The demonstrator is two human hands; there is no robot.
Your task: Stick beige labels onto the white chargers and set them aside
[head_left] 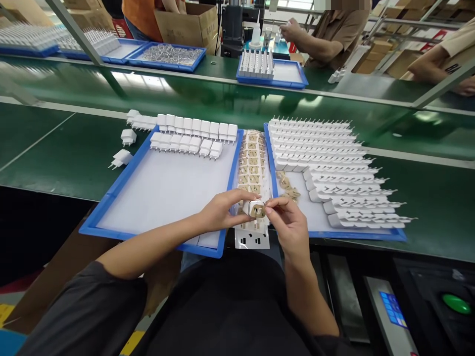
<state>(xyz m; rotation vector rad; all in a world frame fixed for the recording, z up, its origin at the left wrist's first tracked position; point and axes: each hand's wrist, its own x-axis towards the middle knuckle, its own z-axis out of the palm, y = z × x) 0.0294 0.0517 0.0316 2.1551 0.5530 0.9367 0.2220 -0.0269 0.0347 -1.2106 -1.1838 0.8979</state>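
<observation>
My left hand grips a white plug adapter between thumb and fingers, its end face turned toward my right hand. A tan sticker covers that face. My right hand pinches at the sticker's right edge with thumb and forefinger. Beneath both hands lies a sheet of tan stickers. Two rows of white adapters stand at the back of the left blue tray. Many adapters in rows fill much of the right blue tray, beside loose tan pieces.
Loose adapters sit left of the left tray. Across the green conveyor stand more blue trays, a cardboard box and several people. A machine with a green button is at the lower right.
</observation>
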